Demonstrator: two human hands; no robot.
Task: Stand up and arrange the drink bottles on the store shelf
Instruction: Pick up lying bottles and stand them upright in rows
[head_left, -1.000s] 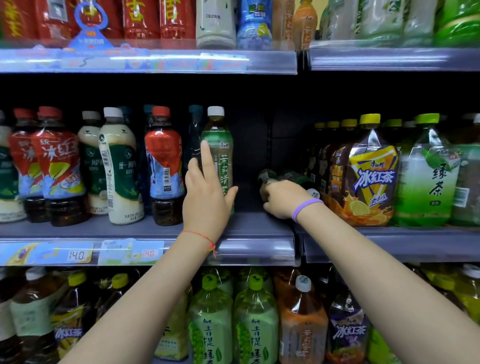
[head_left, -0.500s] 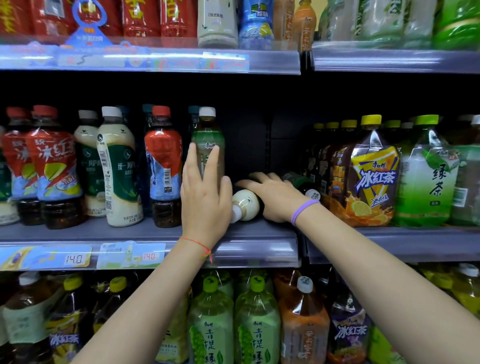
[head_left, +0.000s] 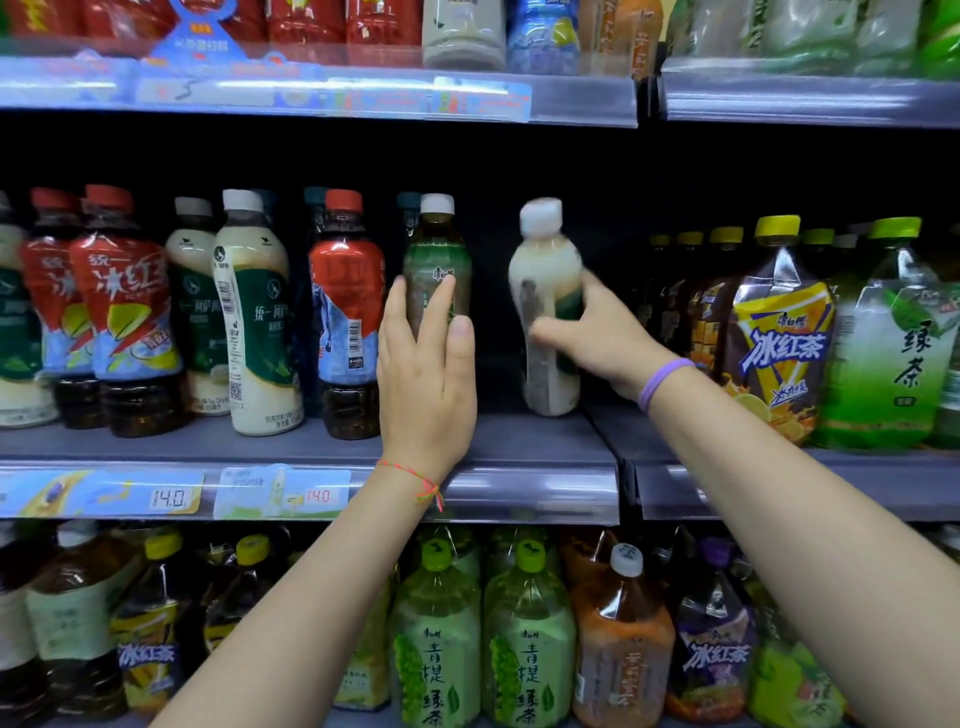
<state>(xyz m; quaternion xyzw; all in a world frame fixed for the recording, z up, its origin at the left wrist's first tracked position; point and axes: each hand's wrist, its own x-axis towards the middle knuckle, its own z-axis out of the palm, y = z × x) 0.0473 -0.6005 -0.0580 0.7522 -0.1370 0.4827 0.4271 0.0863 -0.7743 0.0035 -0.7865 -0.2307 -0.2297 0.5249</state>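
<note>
At frame centre, the right hand (head_left: 597, 332) grips an upright milky bottle (head_left: 545, 291) while the left hand (head_left: 426, 374) lies spread, fingers straight, against a green tea bottle (head_left: 436, 260) on the shelf (head_left: 519, 441).

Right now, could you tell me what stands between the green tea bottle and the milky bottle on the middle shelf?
Nothing: in the head view, only bare shelf separates the green tea bottle from the milky bottle.

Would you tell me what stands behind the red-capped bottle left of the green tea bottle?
Behind the red-capped red-labelled bottle, a dark teal cap peeks out; that rear bottle's body and label are covered.
</note>
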